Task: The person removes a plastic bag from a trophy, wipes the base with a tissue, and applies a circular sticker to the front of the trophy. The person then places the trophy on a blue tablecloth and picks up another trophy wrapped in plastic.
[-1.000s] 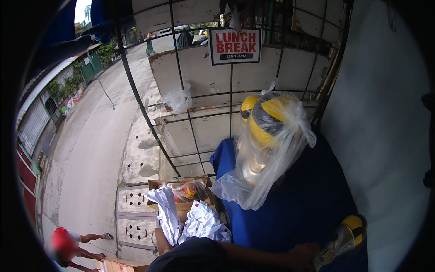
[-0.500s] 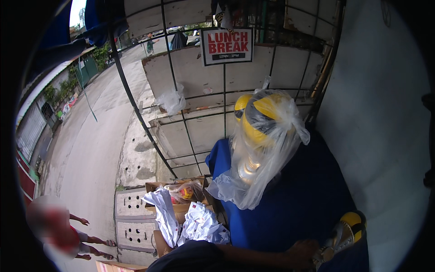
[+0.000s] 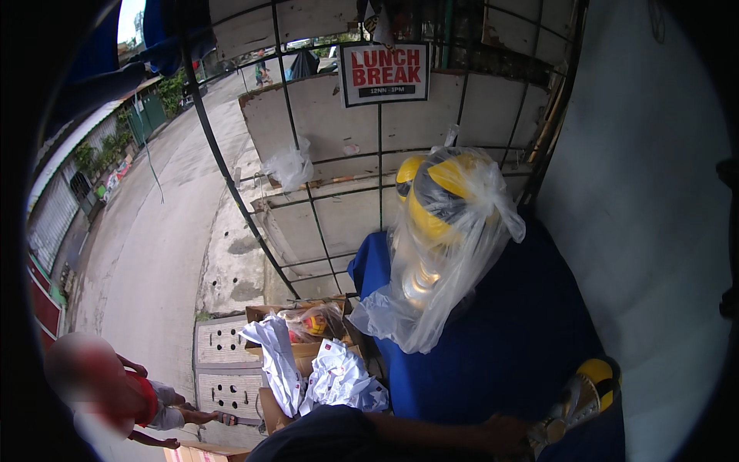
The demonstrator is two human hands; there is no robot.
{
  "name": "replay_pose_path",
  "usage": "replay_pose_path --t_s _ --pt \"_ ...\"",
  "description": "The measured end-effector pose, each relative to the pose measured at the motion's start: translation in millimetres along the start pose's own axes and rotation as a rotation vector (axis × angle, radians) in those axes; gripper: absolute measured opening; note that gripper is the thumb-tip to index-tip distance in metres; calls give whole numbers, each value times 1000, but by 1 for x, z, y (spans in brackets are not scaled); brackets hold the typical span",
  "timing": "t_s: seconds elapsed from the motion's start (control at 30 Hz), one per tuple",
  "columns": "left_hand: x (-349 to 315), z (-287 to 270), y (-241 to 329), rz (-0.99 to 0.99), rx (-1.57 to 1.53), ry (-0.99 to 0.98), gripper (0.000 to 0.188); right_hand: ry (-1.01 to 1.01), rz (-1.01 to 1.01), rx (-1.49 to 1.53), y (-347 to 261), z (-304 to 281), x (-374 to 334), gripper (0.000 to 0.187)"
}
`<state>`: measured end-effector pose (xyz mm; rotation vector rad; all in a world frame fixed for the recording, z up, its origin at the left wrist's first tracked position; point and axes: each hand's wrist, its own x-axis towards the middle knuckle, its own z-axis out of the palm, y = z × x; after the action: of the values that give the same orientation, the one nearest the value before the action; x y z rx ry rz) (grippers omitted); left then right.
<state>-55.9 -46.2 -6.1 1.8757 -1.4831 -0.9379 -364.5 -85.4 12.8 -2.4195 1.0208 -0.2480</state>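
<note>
Trophy (image 3: 580, 406), shiny silvery with rounded yellow-and-black top, in the grip of left-hand fingers (image 3: 520, 433)

One framed sign (image 3: 383, 73), two ground slabs (image 3: 230, 343), three yellow-black balls (image 3: 596, 376) (visible ones, anyway).

Bagged trophy (image 3: 435, 208) is sitting on the cloth-covered table (image 3: 493, 369), wire grid (image 3: 380, 146) behind it with a sign (image 3: 382, 75) up top, wall (image 3: 639, 192) on the right. Second trophy (image 3: 589, 393): near right end. Cardboard box (image 3: 306, 353) left of the table, road (image 3: 146, 254) further left.
</note>
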Motion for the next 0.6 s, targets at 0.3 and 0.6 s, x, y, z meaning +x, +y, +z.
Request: replay_pose_path --t_s 0.3,0.6 --pt "2 16 -25 25 -150 35 62 -18 24 17 -7 -3 4 69" --pt "-17 -6 -20 108 -77 179 62 -56 127 22 -5 3 -7 73"
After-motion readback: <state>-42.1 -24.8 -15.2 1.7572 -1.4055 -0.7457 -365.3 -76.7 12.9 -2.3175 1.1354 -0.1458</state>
